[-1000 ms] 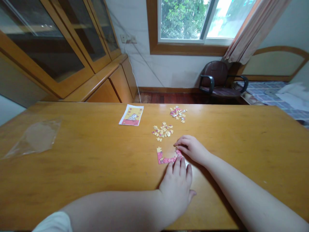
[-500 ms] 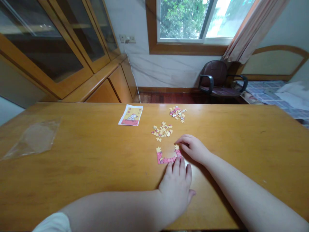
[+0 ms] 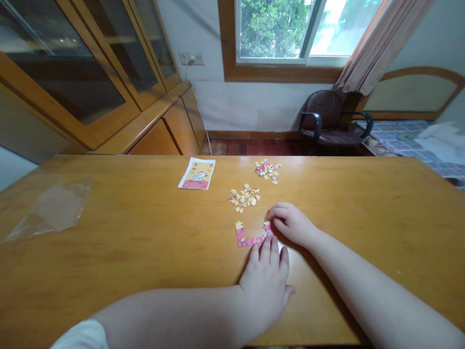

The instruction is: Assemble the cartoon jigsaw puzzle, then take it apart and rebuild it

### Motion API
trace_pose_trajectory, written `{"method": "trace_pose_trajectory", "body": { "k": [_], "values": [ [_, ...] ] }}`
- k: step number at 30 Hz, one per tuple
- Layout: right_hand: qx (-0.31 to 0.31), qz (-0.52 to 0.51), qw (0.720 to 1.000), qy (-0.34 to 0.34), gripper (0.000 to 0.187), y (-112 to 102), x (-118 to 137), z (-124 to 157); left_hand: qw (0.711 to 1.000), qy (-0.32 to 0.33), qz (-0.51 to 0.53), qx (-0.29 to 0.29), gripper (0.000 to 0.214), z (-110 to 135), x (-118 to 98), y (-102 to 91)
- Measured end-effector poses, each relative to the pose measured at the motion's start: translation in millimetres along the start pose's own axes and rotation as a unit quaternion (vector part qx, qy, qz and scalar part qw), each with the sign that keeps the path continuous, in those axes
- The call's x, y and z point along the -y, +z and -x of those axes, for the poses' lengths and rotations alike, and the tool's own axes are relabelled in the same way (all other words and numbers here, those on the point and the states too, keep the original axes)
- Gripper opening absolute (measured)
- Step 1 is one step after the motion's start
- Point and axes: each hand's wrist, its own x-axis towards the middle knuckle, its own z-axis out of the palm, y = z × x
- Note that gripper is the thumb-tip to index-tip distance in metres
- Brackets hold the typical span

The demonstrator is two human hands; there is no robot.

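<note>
A partly joined jigsaw puzzle (image 3: 240, 236), pink along the bottom with yellow pieces at both upper ends, forms a U-shaped border on the table. My left hand (image 3: 264, 283) lies flat, fingers stretched out, the fingertips resting on its lower right edge. At the right side, my right hand (image 3: 292, 224) has its fingers bent together at a yellow puzzle piece (image 3: 266, 222), partly covering it. Just beyond the border is a loose heap of mostly yellow pieces (image 3: 245, 195). Farther back sits a second heap of pink, white and yellow pieces (image 3: 268, 170).
A picture card (image 3: 197, 173) with a white animal lies at the back of the wooden table (image 3: 145, 232). On the left is a clear plastic bag (image 3: 54, 206). Beyond the table stand a glass-door cabinet (image 3: 145, 111) and a brown armchair (image 3: 325, 116).
My right hand has shifted slightly to the right, its fingertips now closer over the yellow piece at the border's upper right. My left hand stays in place.
</note>
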Motion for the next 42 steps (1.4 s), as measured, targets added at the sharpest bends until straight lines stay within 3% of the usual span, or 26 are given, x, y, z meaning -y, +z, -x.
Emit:
{"method": "trace_pose_trajectory", "body": {
  "k": [4, 21, 29, 33, 36, 39, 42],
  "values": [
    [0.017, -0.003, 0.999, -0.027, 0.030, 0.5, -0.4, 0.3, 1.000, -0.003, 0.001, -0.001, 0.069, 0.1, -0.3, 0.9],
    [0.015, 0.006, 1.000, -0.017, 0.029, -0.8, 0.9, -0.2, 0.999, 0.009, -0.014, -0.039, 0.067, 3.3, 0.0, 4.4],
    [0.012, -0.006, 1.000, 0.004, 0.027, 0.2, -2.2, -0.2, 0.998, 0.043, -0.008, -0.042, 0.055, 2.7, 0.6, -9.8],
    [0.007, -0.015, 1.000, 0.017, 0.026, -0.6, -3.0, -0.5, 0.996, 0.063, -0.008, -0.068, 0.041, 0.2, 2.8, -33.9],
    [0.005, -0.027, 0.999, 0.026, 0.026, -0.7, -3.6, -1.4, 0.999, -0.012, 0.013, -0.033, 0.029, -8.3, 24.5, -64.2],
    [0.008, -0.030, 0.999, 0.026, 0.026, -0.2, -4.4, -2.5, 0.985, -0.169, 0.021, 0.002, 0.024, -21.6, 69.5, -90.2],
    [0.012, -0.028, 0.999, 0.027, 0.025, 0.9, -5.5, -3.5, 0.952, -0.304, 0.033, -0.031, 0.025, -35.6, 119.7, -91.7]
  ]
}}
